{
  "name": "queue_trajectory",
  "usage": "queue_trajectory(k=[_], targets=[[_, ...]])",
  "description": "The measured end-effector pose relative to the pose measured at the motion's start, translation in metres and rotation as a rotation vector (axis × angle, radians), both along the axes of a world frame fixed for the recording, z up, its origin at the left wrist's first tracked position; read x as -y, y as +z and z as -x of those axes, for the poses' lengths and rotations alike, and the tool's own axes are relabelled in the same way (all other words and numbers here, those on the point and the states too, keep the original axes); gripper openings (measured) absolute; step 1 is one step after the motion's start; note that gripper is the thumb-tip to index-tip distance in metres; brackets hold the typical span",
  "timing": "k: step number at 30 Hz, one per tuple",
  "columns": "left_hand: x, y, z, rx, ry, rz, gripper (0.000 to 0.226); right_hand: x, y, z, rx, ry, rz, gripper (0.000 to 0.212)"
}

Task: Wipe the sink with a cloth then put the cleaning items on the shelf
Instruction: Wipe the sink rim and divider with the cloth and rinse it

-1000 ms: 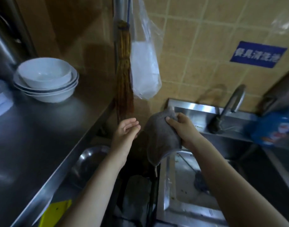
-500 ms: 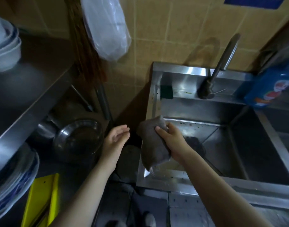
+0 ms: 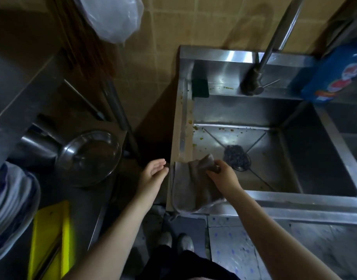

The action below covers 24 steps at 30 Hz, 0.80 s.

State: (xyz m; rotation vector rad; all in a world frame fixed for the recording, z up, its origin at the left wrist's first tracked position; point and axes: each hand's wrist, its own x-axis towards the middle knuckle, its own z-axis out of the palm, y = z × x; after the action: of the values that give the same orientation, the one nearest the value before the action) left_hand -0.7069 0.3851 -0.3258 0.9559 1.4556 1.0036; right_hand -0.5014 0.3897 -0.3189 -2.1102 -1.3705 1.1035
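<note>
While the right hand (image 3: 222, 175) grips one bunched end of the grey cloth (image 3: 190, 186), its fingers clamped on the fabric, the rest of the cloth lies draped over the front left corner of the steel sink (image 3: 294, 201), partly on the rim and partly hanging down the outer front edge. The left hand (image 3: 153, 174) hangs just beside the cloth, to its left, palm turned inward, fingers loosely apart and holding nothing. Inside the basin, yellowish food scraps dot the left wall and the back edge of the floor, and a dark scouring pad (image 3: 236, 156) sits over the drain, near the right hand. A green sponge (image 3: 200, 88) rests on the back ledge at the left corner, with the faucet (image 3: 254, 83) rising from the same ledge further right and a blue detergent bottle (image 3: 335, 75) beyond it. Left of the sink, a lower shelf holds a steel bowl (image 3: 90, 156), stacked plates (image 3: 9, 209) and a yellow object (image 3: 50, 239). A clear plastic bag (image 3: 115, 17) hangs against the tiled wall.
</note>
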Motion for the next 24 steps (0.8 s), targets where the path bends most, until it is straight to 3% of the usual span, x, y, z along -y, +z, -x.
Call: queue_trajectory(k=[3, 7, 14, 17, 21, 22, 24], targets=[[0.001, -0.010, -0.013, -0.054, -0.033, 0.058, 0.033, 0.007, 0.001, -0.002, 0.151, 0.011, -0.039, 0.033], [0.000, -0.017, -0.023, -0.078, -0.064, 0.146, 0.034, 0.012, 0.008, 0.006, 0.354, 0.027, -0.082, 0.032], [-0.004, -0.020, -0.020, 0.060, -0.024, 0.202, 0.025, 0.011, 0.010, 0.036, 0.019, 0.027, -0.027, 0.031], [-0.007, -0.023, -0.020, 0.031, -0.003, 0.181, 0.026, 0.017, 0.000, 0.050, -0.129, 0.047, 0.038, 0.022], [-0.010, -0.031, -0.020, -0.012, 0.019, 0.153, 0.030, 0.021, 0.000, 0.054, -0.465, -0.191, 0.085, 0.011], [-0.010, -0.032, -0.021, 0.003, 0.030, 0.157, 0.030, 0.020, 0.000, 0.054, -0.443, -0.234, 0.036, 0.013], [-0.010, -0.033, -0.023, 0.032, 0.045, 0.172, 0.031, 0.019, -0.002, 0.051, -0.211, -0.196, -0.078, 0.019]])
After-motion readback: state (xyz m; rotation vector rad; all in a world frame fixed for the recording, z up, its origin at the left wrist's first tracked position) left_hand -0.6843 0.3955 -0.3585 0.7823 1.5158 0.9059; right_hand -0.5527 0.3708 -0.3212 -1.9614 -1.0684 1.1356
